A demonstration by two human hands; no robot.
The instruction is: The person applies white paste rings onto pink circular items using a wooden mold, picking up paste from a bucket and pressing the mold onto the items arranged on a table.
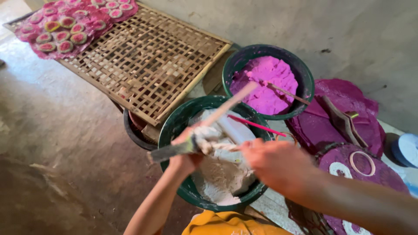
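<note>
Holding steady over the nearest green bowl (172, 130), your two hands meet just above its white paste (222, 176). Your left hand (187, 150) is closed around a flat blade (172, 151), its tip jutting left past the bowl's rim over bare floor (56, 143). Your right hand (272, 163) is curled shut, but motion blur hides what it grips; a thin pale stick (230, 103) rises from between the hands toward the upper right, and a slim pink stick (257, 125) lies across the bowl's far rim. At the bottom edge, your orange clothing (226, 224) sits just below the bowl.

To your left the floor is open and wide. To your right the way is crowded: purple-stained cloths (348, 109) with a ring (362, 163) lying on them, close to your right forearm.

Just beyond, touching the near bowl, a second green bowl (305, 82) holds pink-purple powder (265, 82) with a stick (289, 93) resting in it. Farther left, a woven bamboo tray (148, 61) overhangs a dark pot (133, 130), and at its far corner lie round pink cakes (65, 30) on a pink cloth. A grey wall (326, 30) closes the far side.
</note>
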